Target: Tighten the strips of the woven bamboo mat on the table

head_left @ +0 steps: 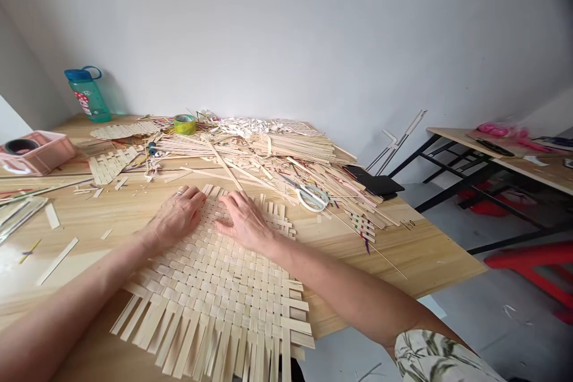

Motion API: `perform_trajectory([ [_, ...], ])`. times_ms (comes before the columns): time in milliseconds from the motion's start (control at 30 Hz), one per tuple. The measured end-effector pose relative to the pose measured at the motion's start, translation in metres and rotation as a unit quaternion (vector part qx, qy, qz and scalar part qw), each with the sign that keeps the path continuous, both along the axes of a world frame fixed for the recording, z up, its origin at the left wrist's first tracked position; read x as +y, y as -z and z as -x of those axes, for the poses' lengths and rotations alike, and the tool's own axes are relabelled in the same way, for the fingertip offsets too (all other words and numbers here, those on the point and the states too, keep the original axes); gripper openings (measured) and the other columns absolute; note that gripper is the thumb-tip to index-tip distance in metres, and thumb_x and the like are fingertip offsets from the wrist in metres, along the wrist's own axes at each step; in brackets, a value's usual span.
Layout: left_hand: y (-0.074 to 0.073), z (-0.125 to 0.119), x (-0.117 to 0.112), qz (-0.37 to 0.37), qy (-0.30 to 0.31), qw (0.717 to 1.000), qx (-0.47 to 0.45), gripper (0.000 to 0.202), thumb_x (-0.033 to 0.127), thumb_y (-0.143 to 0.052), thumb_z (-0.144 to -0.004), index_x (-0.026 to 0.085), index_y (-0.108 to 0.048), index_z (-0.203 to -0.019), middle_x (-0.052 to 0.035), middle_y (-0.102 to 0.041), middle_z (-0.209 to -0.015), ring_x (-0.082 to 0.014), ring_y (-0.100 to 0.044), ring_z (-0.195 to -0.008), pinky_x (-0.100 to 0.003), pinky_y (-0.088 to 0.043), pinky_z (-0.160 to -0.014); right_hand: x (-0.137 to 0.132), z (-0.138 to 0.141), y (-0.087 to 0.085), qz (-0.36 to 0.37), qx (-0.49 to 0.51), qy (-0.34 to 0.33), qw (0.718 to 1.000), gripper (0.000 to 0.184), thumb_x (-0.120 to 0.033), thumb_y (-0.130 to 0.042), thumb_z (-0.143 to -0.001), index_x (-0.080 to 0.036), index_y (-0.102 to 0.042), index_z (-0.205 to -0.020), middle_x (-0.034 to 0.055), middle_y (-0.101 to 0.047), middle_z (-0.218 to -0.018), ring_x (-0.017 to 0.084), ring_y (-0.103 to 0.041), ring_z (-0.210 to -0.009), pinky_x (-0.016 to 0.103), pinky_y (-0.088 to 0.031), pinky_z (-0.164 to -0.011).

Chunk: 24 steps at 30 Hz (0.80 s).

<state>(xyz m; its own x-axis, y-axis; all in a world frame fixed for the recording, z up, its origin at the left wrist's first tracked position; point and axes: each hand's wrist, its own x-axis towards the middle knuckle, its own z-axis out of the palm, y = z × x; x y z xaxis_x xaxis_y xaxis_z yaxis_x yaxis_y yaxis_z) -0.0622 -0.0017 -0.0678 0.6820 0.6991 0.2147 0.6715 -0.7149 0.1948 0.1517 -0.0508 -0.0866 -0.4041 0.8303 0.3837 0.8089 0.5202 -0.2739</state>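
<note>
A pale mat woven from flat wooden strips (224, 274) lies before me, its loose strip ends fanning past the table's near edge. My left hand (176, 215), with a ring on one finger, is closed over the mat's left side near the far end, fingers bent and close together; the mat's edge under it is hidden. On the far part of the weave rests my right hand (246, 221), open, thumb and fingers apart, fingertips touching strips by the far edge. Short strip ends (275, 212) stick out beyond the right hand.
Loose strips (290, 146) are heaped along the back, with scissors (312, 197), yellow-green tape (185, 125) and a black phone-like object (373, 181). A teal bottle (92, 98) and a pink basket (49, 155) stand left. Beyond the table's right edge is a red stool (532, 265).
</note>
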Motion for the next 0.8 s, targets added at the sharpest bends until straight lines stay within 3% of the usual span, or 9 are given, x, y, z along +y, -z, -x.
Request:
perform_trajectory([
  [200,-0.003,-0.004,0.005,-0.016,0.034,0.999,0.023,0.026,0.008,-0.047,-0.086,0.017,-0.056,-0.108,-0.0101,-0.058,-0.106,-0.028,-0.053,-0.101,-0.042,-0.047,-0.091,0.003,0.001,0.004,-0.01,-0.003,0.022,1.0,0.032,-0.037,-0.074,-0.087,-0.016,-0.062,-0.108,0.0117,-0.06,-0.109,0.029,-0.054,-0.105,0.046,-0.05,-0.093],
  [467,0.012,-0.013,0.014,-0.06,0.031,0.998,0.014,0.016,0.01,-0.046,-0.088,0.018,-0.056,-0.099,-0.0105,-0.058,-0.098,-0.0278,-0.053,-0.09,-0.04,-0.045,-0.08,0.002,0.0,0.005,-0.024,0.026,0.017,0.999,0.031,-0.035,-0.074,-0.086,-0.016,-0.061,-0.106,0.0132,-0.06,-0.109,0.03,-0.055,-0.104,0.047,-0.052,-0.091],
  [800,0.017,-0.01,0.002,-0.087,0.021,0.996,-0.009,0.017,0.011,-0.043,-0.088,0.019,-0.055,-0.098,-0.0099,-0.057,-0.094,-0.0286,-0.053,-0.084,-0.041,-0.043,-0.071,0.0,-0.002,-0.002,0.001,0.028,-0.026,0.999,0.036,-0.036,-0.081,-0.083,-0.015,-0.061,-0.104,0.0111,-0.06,-0.107,0.028,-0.054,-0.101,0.043,-0.051,-0.091],
])
